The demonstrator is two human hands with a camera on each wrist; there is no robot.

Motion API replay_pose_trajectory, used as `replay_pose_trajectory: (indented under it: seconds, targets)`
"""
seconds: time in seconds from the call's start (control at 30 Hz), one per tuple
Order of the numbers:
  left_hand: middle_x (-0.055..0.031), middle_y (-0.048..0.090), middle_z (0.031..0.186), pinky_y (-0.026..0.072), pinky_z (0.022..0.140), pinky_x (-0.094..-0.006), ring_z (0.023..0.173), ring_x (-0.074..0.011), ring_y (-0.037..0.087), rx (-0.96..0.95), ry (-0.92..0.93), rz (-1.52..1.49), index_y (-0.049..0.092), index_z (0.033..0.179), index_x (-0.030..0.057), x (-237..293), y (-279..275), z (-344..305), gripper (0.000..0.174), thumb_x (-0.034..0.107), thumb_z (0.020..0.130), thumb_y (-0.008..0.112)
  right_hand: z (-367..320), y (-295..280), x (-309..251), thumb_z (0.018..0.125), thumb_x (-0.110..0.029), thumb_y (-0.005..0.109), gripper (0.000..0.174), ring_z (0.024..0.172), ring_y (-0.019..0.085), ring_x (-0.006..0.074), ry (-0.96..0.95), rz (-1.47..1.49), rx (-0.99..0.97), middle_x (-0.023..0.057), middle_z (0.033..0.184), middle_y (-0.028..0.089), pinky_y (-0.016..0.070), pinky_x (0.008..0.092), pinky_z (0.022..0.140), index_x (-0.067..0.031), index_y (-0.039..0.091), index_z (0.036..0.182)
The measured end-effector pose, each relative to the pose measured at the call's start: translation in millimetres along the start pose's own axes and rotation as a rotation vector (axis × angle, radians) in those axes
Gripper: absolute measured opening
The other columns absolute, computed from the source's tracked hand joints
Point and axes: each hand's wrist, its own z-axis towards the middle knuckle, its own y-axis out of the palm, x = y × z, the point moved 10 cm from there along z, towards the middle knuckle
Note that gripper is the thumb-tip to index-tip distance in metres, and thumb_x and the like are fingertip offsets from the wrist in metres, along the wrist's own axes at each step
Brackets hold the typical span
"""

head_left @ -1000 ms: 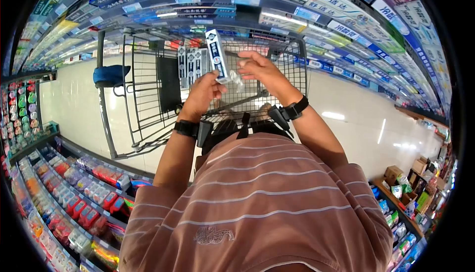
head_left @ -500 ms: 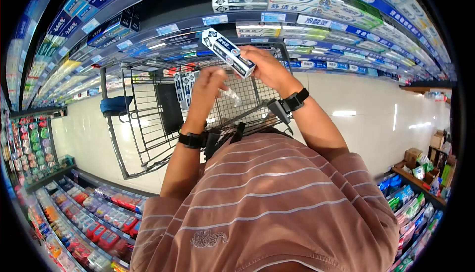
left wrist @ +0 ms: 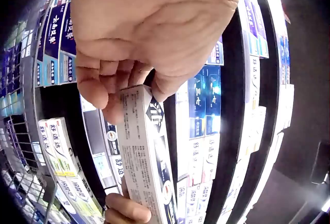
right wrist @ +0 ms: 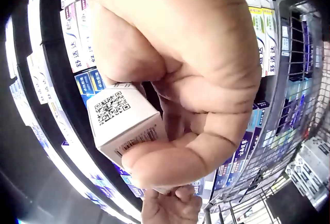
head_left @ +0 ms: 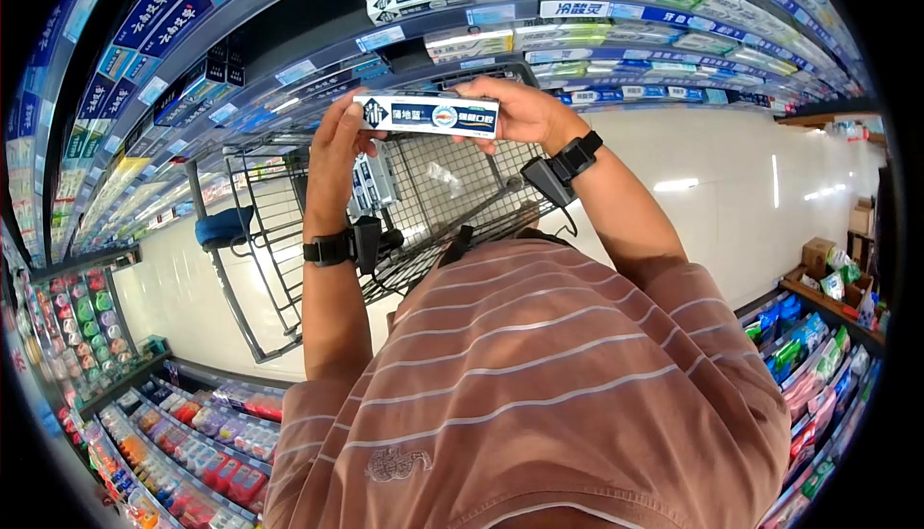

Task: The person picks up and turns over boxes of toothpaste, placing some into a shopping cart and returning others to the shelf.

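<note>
A white and dark-blue carton (head_left: 428,116) is held level between both hands above the cart, its printed front facing up. My left hand (head_left: 333,158) pinches its left end, thumb on the near face. At the other end my right hand (head_left: 525,115) grips it. The left wrist view shows the carton's side (left wrist: 138,152) full of small print, with the left hand (left wrist: 149,33) on its top end. In the right wrist view, the carton's end flap (right wrist: 116,109) carries a square code and a barcode, and the right hand's (right wrist: 191,74) fingers curl round it.
Below the hands stands a wire cart (head_left: 423,178) with similar cartons (head_left: 373,182) and a crumpled clear piece (head_left: 444,179) inside. Shelves of boxed goods (head_left: 616,9) run ahead, and racks of bright packages (head_left: 192,433) stand at lower left. A blue item (head_left: 223,228) hangs on the cart handle.
The carton has turned from steep to level. My left hand let go of it, moved away, then took its left end; the right hand took hold of the other end. The clear piece now lies in the cart.
</note>
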Motion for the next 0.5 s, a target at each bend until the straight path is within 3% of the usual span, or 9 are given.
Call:
replay_pose_trajectory:
  seconds: [0.13, 0.17, 0.2, 0.27, 0.37, 0.5]
  targets:
    - [-0.0031, 0.067, 0.1, 0.0482, 0.07, -0.0254, 0.084, -0.0106, 0.062, 0.033, 0.007, -0.041, 0.061, 0.132, 0.0007, -6, -4, 1, 0.04, 0.029, 0.104, 0.057, -1, -6, -1, 0.105, -0.047, 0.047, 0.057, 0.06, 0.069, 0.0177, 0.0, -0.035, 0.084, 0.0222, 0.098, 0.073, 0.0586, 0.031, 0.055, 0.0059, 0.057, 0.124]
    - [-0.003, 0.067, 0.099, 0.0483, 0.069, -0.0256, 0.083, -0.0105, 0.062, 0.057, 0.01, -0.038, 0.061, 0.131, 0.001, -7, -7, 0, 0.04, 0.029, 0.104, 0.057, -6, -17, -2, 0.105, -0.05, 0.045, 0.06, 0.066, 0.07, 0.0178, 0.004, -0.082, 0.223, 0.0198, 0.097, 0.073, 0.0602, 0.0329, 0.059, 0.0051, 0.055, 0.127]
    - [-0.0029, 0.067, 0.099, 0.0485, 0.069, -0.0257, 0.083, -0.0104, 0.062, 0.083, 0.011, -0.035, 0.061, 0.131, 0.0012, -9, -11, 0, 0.039, 0.029, 0.104, 0.057, -8, -24, -5, 0.105, -0.047, 0.047, 0.056, 0.077, 0.073, 0.0213, -0.021, -0.055, 0.307, 0.0186, 0.101, 0.072, 0.0628, 0.0351, 0.066, 0.0028, 0.054, 0.13]
    - [-0.0022, 0.066, 0.096, 0.0489, 0.067, -0.0256, 0.081, -0.0107, 0.063, 0.142, 0.015, -0.054, 0.06, 0.132, 0.0032, -14, -19, -1, 0.038, 0.028, 0.104, 0.057, -12, -22, -18, 0.106, -0.04, 0.05, 0.051, 0.09, 0.074, 0.0262, -0.155, 0.023, 0.297, 0.0182, 0.11, 0.069, 0.0641, 0.0375, 0.076, 0.0021, 0.051, 0.135]
    - [-0.002, 0.066, 0.095, 0.0491, 0.066, -0.0254, 0.079, -0.011, 0.063, 0.177, 0.016, -0.056, 0.059, 0.133, 0.0045, -19, -24, -3, 0.037, 0.027, 0.104, 0.057, -15, -22, -25, 0.106, -0.033, 0.053, 0.05, 0.1, 0.073, 0.0297, -0.229, -0.035, 0.257, 0.0196, 0.119, 0.065, 0.0637, 0.0389, 0.083, 0.0035, 0.047, 0.139]
    - [-0.0025, 0.066, 0.095, 0.0493, 0.066, -0.0256, 0.078, -0.0112, 0.063, 0.153, 0.008, -0.081, 0.058, 0.135, 0.0051, -19, -24, -4, 0.037, 0.025, 0.104, 0.056, -18, -20, -25, 0.105, -0.028, 0.055, 0.051, 0.1, 0.072, 0.0292, -0.223, -0.069, 0.322, 0.0201, 0.121, 0.064, 0.0634, 0.0378, 0.084, 0.0042, 0.042, 0.143]
